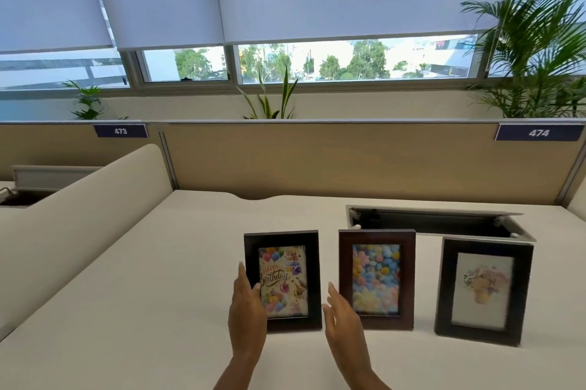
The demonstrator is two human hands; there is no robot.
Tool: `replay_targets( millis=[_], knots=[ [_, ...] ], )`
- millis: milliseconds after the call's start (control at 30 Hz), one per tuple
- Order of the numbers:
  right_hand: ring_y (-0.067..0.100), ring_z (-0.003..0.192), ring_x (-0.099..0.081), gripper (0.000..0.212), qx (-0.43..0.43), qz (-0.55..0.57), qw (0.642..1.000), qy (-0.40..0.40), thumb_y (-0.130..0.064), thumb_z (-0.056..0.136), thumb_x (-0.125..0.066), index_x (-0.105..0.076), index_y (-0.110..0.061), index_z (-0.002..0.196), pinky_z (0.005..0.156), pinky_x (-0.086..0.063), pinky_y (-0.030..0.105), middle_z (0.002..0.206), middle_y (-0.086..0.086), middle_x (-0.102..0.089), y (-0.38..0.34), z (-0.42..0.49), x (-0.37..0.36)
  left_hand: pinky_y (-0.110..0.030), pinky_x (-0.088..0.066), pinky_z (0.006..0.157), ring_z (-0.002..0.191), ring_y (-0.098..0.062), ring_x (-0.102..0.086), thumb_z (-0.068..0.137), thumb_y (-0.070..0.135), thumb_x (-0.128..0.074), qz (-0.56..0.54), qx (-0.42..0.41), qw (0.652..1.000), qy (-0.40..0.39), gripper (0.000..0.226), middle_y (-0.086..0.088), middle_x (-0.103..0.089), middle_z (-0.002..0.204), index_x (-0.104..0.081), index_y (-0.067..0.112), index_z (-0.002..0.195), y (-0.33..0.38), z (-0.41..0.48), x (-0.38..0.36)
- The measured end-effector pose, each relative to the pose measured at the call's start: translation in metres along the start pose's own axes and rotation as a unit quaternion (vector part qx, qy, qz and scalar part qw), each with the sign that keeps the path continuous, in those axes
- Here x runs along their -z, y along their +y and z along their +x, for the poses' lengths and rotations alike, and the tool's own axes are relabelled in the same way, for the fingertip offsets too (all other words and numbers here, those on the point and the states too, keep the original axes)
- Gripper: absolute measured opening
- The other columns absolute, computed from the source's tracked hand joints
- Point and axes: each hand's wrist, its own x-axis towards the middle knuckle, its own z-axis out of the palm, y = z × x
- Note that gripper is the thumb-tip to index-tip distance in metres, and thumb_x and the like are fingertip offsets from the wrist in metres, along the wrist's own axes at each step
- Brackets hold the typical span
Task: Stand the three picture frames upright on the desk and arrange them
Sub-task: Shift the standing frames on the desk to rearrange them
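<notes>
Three dark wooden picture frames stand upright in a row on the cream desk (152,310). The left frame (295,269) shows a birthday card with balloons. The middle frame (376,278) shows pastel flowers. The right frame (482,291) shows a pale bouquet. My left hand (246,310) rests against the lower left edge of the birthday frame, fingers extended. My right hand (344,320) hovers flat between the birthday frame and the middle frame, fingers apart, touching neither that I can see.
An open cable hatch (437,224) lies in the desk behind the middle and right frames. A tan partition (317,161) closes the back; a rounded cream divider (79,221) bounds the left. Potted plants stand beyond the partition.
</notes>
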Motion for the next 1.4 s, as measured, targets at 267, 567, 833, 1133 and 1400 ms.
replay_targets(
  millis=[267,567,833,1133,1400],
  knots=[
    [0.024,0.125,-0.05,0.046,-0.139,-0.016,0.987,-0.081,-0.01,0.094,-0.048,-0.036,-0.007,0.138,0.104,-0.038,0.029,0.139,0.014,-0.049,0.007,0.005,-0.02,-0.035,-0.045,0.095,0.115,-0.027,-0.054,0.096,0.006,-0.039,-0.011,0.081,0.991,-0.107,0.037,-0.013,-0.057,0.127,-0.044,0.008,0.133,-0.036,-0.015,0.003],
    [0.026,0.114,-0.056,0.036,-0.156,-0.074,0.983,-0.065,-0.014,0.092,-0.051,-0.045,-0.009,0.127,0.09,-0.045,0.028,0.125,0.014,-0.06,-0.005,0.023,-0.033,-0.03,-0.047,0.087,0.103,-0.029,-0.06,0.094,0.004,-0.047,-0.017,0.099,0.988,-0.121,0.029,-0.016,-0.066,0.115,-0.055,0.003,0.122,-0.049,0.007,0.01],
    [0.024,0.103,-0.06,0.023,-0.148,-0.057,0.986,-0.048,-0.004,0.092,-0.048,-0.051,-0.006,0.115,0.073,-0.041,0.023,0.117,0.014,-0.063,-0.025,0.066,-0.068,-0.032,-0.049,0.088,0.106,-0.031,-0.061,0.094,0.002,-0.047,-0.017,0.102,0.992,-0.074,0.03,-0.017,-0.066,0.116,-0.055,0.0,0.123,-0.056,0.056,0.016],
    [0.024,0.096,-0.062,0.016,-0.126,-0.059,0.989,-0.059,-0.006,0.091,-0.05,-0.052,-0.005,0.107,0.069,-0.041,0.022,0.109,0.014,-0.065,-0.054,0.124,-0.123,-0.04,-0.051,0.09,0.108,-0.035,-0.06,0.093,0.001,-0.048,0.0,0.11,0.993,-0.032,0.03,-0.021,-0.066,0.116,-0.055,-0.003,0.122,-0.084,0.125,0.021],
    [0.022,0.093,-0.061,0.013,-0.098,-0.077,0.988,-0.087,-0.006,0.091,-0.049,-0.052,-0.006,0.104,0.067,-0.039,0.023,0.11,0.015,-0.064,-0.065,0.153,-0.16,-0.04,-0.05,0.087,0.104,-0.039,-0.061,0.092,-0.001,-0.05,0.003,0.136,0.991,0.006,0.028,-0.026,-0.066,0.113,-0.057,-0.007,0.119,-0.113,0.154,0.022]
  ],
)
